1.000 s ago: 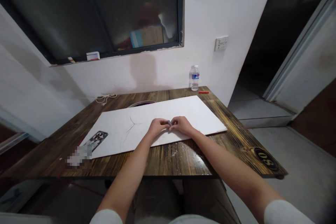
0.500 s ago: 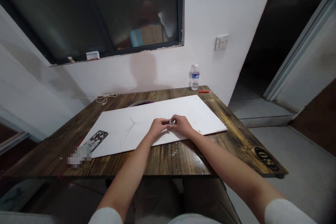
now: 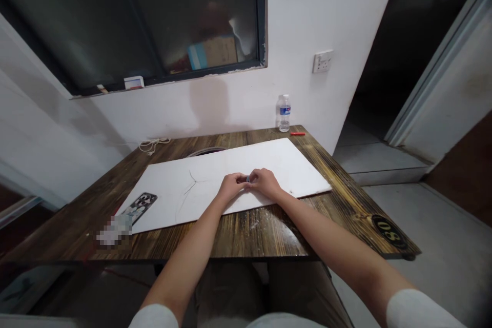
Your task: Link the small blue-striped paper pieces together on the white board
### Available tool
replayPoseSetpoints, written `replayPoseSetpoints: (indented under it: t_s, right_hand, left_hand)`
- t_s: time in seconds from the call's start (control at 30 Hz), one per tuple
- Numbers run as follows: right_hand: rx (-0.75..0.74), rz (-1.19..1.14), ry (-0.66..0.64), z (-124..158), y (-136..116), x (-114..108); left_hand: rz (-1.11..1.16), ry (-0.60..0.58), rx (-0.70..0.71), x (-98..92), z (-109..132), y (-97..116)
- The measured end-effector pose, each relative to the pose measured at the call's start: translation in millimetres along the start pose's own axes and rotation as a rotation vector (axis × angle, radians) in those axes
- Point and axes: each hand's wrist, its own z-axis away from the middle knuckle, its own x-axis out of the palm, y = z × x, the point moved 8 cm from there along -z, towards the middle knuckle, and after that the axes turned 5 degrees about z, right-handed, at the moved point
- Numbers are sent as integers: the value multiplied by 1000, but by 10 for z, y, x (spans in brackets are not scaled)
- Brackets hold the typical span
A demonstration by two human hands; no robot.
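A white-walled room is opening onto a dim doorway at the right, and below a dark-framed window (image 3: 134, 20) a dark wooden table (image 3: 246, 238) is carrying a large white board (image 3: 246, 161) across its middle. The person's left hand (image 3: 231, 187) and right hand (image 3: 266, 183) are meeting over the near half of the board, right of its centre. Both hands are curled nearly closed, and their fingertips are pinching a small bluish-grey item (image 3: 248, 179) between them, just above the board. The item is mostly hidden by the fingers and is too small to identify. Thin dark branching lines (image 3: 192, 187) are marking the board left of the hands. A dark patterned phone case (image 3: 140, 206) is lying at the board's left corner, towards the near left corner of the table, beside a pixelated patch (image 3: 114, 230). Along the far edge of the table, a coiled white cord (image 3: 154, 146) is lying towards the left, while an upright water bottle (image 3: 283, 114) is standing near the far right corner with a short red stick (image 3: 297, 134) just beside it. A round black numbered tag (image 3: 389, 231) is marking the table near its near right corner.
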Motion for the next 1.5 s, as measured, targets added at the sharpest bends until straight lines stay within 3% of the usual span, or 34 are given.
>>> replayPoseSetpoints:
  t_s: [0.17, 0.4, 0.6, 0.7, 1.13, 1.37, 1.5]
  right_hand:
    - [7, -105, -42, 4, -28, 19]
    - [37, -350, -67, -2, -73, 49]
    - [157, -768, -60, -53, 77, 171]
    - [184, -839, -69, -61, 108, 212]
    - [129, -494, -69, -29, -5, 47]
    - [166, -100, 100, -41, 153, -164]
    - [-70, 60, 40, -45, -60, -173]
  left_hand:
    - [12, 37, -25, -38, -3, -13]
    - [26, 195, -23, -201, -11, -27]
    - [226, 176, -48, -198, -16, -26]
    - [273, 154, -80, -188, -17, -58]
    - [202, 99, -119, -131, -24, -145]
    - [-210, 335, -13, -365, 9, -17]
    - [-327, 358, 7, -435, 31, 25]
